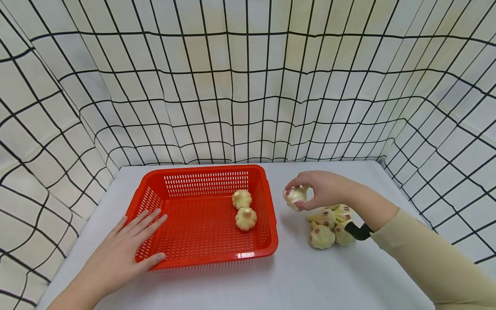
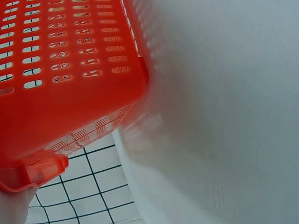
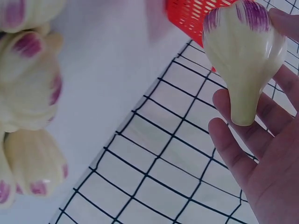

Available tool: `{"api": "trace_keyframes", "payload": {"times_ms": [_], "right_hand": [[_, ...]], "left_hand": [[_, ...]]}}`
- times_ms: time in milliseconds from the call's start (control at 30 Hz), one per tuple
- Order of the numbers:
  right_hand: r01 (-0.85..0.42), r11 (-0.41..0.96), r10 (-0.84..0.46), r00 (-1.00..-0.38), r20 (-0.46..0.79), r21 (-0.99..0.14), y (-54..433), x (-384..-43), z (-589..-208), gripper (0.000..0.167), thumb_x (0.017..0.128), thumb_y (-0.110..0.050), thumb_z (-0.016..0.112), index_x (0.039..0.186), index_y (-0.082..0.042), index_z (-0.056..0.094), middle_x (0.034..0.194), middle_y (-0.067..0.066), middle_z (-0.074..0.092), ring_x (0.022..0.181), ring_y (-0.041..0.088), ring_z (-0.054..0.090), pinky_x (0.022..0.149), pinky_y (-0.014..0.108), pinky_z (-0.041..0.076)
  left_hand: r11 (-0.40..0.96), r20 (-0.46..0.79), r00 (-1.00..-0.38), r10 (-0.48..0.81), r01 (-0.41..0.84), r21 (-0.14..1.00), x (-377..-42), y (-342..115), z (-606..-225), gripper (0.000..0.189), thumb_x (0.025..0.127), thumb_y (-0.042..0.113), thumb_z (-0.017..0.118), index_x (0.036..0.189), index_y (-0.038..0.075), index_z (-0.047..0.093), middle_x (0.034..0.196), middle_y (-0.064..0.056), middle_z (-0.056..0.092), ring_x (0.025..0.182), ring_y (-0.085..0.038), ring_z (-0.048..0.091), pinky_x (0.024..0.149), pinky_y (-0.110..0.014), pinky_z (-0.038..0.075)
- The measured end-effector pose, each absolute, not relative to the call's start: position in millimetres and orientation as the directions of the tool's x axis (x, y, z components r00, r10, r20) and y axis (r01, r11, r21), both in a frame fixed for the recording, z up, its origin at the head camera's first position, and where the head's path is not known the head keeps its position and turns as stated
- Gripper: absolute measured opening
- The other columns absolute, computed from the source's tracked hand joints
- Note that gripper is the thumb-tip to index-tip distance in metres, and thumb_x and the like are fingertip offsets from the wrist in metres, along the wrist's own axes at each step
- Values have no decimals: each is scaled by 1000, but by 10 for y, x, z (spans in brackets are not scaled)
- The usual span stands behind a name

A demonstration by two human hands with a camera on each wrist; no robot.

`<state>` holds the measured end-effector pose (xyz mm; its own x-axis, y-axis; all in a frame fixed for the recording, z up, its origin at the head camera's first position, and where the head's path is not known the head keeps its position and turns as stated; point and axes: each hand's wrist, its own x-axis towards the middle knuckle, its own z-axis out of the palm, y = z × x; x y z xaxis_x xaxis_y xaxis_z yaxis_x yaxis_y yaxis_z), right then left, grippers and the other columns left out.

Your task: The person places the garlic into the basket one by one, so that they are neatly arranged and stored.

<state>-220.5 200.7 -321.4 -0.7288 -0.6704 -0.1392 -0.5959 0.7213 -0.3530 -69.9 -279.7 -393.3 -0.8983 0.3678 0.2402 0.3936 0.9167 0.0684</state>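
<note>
My right hand (image 1: 323, 187) pinches a garlic bulb (image 1: 296, 197) between thumb and fingers, held above the table between the red basket and a small pile. In the right wrist view the bulb (image 3: 245, 60) shows purple streaks and a pale stem pointing toward the palm. Below the right hand lies the pile of garlic bulbs (image 1: 322, 237), partly hidden by the wrist. My left hand (image 1: 120, 254) rests with straight, spread fingers over the left front corner of the red plastic basket (image 1: 209, 261). Inside it, two garlic bulbs (image 1: 246, 218) sit along the right side.
A white cloth covers the table (image 1: 302, 280). Black netting (image 1: 248, 101) over white sheeting rises behind the table and on both sides. A black strap (image 1: 358, 231) hangs from the right wrist near the pile.
</note>
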Motion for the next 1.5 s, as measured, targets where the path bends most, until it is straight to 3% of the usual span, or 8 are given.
{"api": "trace_keyframes", "payload": {"times_ms": [267,533,1033,1500], "right_hand": [[-668,652,-734,-675,-77,-358,1797,-2217,-3073,42,82,-38,79,121,-39,66,110,-21,61,99,4,56,85,30,51],[-765,576,-806,-589,-49,-288,1424,-2162,-2995,40,82,-42,75,121,-38,66,111,-20,61,100,3,55,85,29,51],[-844,492,-867,-454,-205,-214,870,-2006,-3149,47,82,-39,76,127,-34,65,123,-12,61,107,6,54,85,26,51],[-891,439,-869,-389,-304,-115,683,-1923,-3439,43,75,-41,83,116,-37,69,100,-18,61,89,3,54,73,22,49]], "left_hand": [[917,243,-897,369,394,61,-698,-2798,-3932,87,83,64,67,154,22,39,156,-6,40,140,-35,36,118,-33,-16],[918,237,-899,369,392,59,-705,-2798,-3938,87,83,65,66,154,23,38,156,-6,40,140,-35,35,118,-33,-16],[920,225,-903,366,387,57,-711,-2794,-3929,86,83,65,66,154,22,40,155,-7,41,140,-35,35,117,-31,-17],[922,218,-907,360,382,66,-714,-2800,-3943,86,83,64,66,154,22,39,156,-6,40,141,-34,34,117,-31,-18]]}}
